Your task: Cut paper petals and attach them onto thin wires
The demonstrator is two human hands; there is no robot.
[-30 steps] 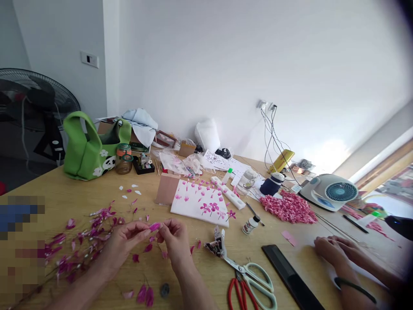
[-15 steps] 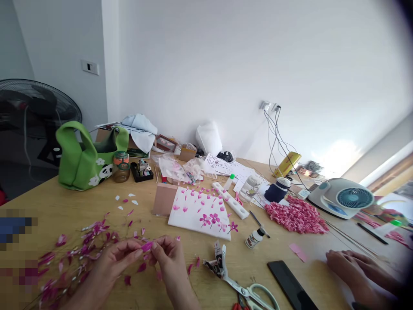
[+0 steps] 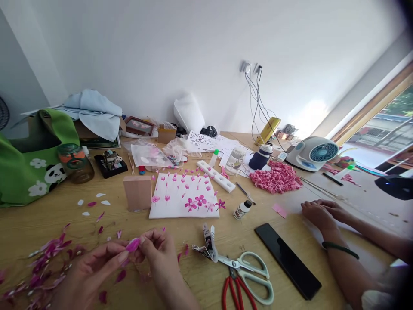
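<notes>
Low in the view, my left hand (image 3: 88, 269) and my right hand (image 3: 158, 252) meet over the wooden table (image 3: 200, 280). Both pinch one small pink petal (image 3: 132, 244) between their fingertips. Left of them lies a heap of magenta petals and thin stems (image 3: 41, 267). Loose petals are scattered around my hands. Beyond my hands lies a white foam board (image 3: 183, 198) with pink flowers stuck in it.
Pale green scissors (image 3: 248, 271) and red-handled pliers (image 3: 234, 292) lie to the right of my hands. A black phone (image 3: 287, 260), another person's hands (image 3: 321, 213), a pile of pink pieces (image 3: 279, 176), a small fan (image 3: 314, 153), a green panda bag (image 3: 29, 163) and a jar (image 3: 75, 163) are also on the table.
The view has swung to the right and closer to the table. My hands stay together on the petal and sit lower left in the picture.
</notes>
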